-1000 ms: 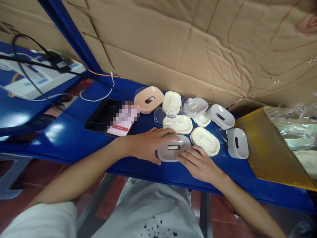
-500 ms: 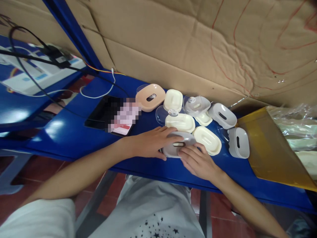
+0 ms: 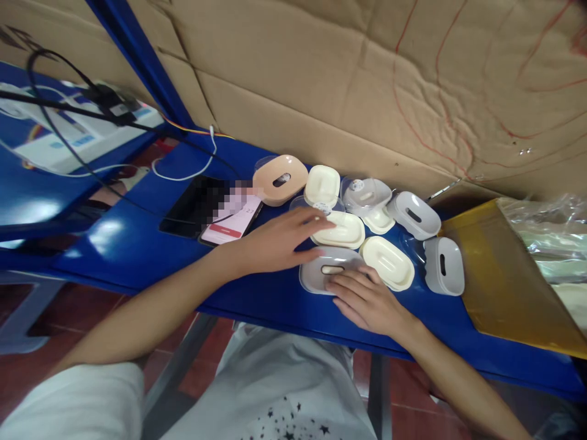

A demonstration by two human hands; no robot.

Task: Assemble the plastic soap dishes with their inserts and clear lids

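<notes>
- Currently, in the head view, the grey dish sits just below the centre of the frame, on the blue table, near its front edge; something pale shows in its slot.
- The right hand rests on the dish's lower right side, fingers bent and close together; whether they pinch the rim cannot be told.
- The left hand is spread, thumb apart, its thumb tip by the dish's upper left edge. Its other fingertips are over the cream dish and near the clear lid; contact with either cannot be made out.
- A second cream dish lies just right of the grey one, close to the right hand.
- To work well, the right hand should probably steady the grey dish flat, without covering its slot.
- Light fingertips would suit the thin-looking lid best, lifting by the edge rather than dragging across neighbouring dishes.
- The phone, left of the left hand, seems best kept clear of the forearm.
</notes>
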